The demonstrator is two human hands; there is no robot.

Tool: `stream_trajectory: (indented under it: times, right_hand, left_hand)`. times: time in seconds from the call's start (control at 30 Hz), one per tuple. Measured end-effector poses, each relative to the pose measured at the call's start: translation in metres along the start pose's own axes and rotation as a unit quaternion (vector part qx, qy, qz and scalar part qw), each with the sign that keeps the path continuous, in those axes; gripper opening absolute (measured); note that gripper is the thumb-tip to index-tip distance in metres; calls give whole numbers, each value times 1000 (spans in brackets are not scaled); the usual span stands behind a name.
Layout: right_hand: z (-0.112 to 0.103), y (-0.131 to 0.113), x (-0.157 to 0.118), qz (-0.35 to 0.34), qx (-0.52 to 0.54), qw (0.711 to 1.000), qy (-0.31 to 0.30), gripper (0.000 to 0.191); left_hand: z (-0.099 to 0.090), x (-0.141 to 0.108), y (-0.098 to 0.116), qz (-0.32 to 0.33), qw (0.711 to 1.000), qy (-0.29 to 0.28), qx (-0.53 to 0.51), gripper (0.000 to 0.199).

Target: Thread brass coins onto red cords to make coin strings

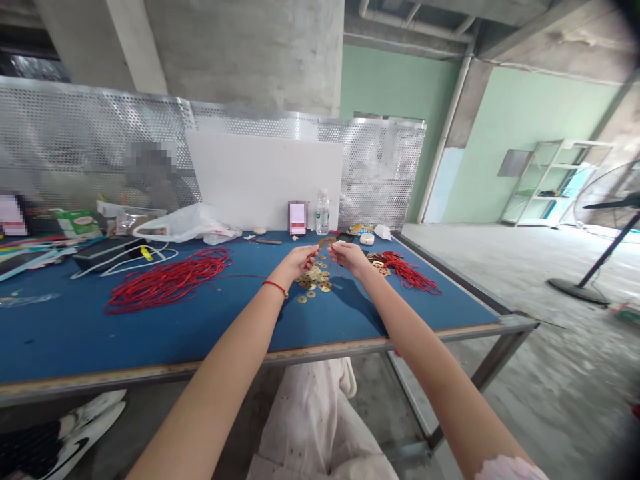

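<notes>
Above the blue table (240,327), my left hand (300,261) is closed in a pinch on a red cord that trails away to the left. Close to its right, my right hand (349,257) is also closed, its fingertips pinched on something too small to make out. Several round brass coins with holes (314,279) lie in a loose pile just below and between both hands. A large bundle of red cord (170,280) lies left of my left hand. A smaller bunch of red cords (410,272) lies to the right of my right hand.
Behind the hands stand a phone (298,218) and a water bottle (323,213). A white plastic bag (183,223), a black box (107,253) and a white cable are at the left. A white case (367,239) sits back right. Another person's shoe (93,433) shows below left.
</notes>
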State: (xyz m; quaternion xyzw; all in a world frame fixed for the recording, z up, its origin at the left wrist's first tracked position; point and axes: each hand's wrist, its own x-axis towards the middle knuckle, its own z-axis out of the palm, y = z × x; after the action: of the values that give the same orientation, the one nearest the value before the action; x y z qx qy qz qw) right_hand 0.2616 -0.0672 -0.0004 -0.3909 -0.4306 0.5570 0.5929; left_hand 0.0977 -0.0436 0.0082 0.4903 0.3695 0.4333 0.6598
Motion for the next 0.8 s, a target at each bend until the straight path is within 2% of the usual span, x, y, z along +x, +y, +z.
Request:
stream_trajectory:
  times: [0.17,0.37,0.63,0.8]
  right_hand:
    - [3,7,4,-61,-108,992,-2,21]
    - [2,11,8,-151,-209,965,42,35]
    - [4,11,9,-227,-258,938,53,23]
    - [3,12,10,-237,-307,919,70,19]
  left_hand:
    - [7,0,-5,4,1000,9,-3,20]
    - [9,3,-10,62,998,-16,5,25]
    - [8,9,-16,99,995,-12,12,28]
    - [11,5,-16,134,988,36,72,31]
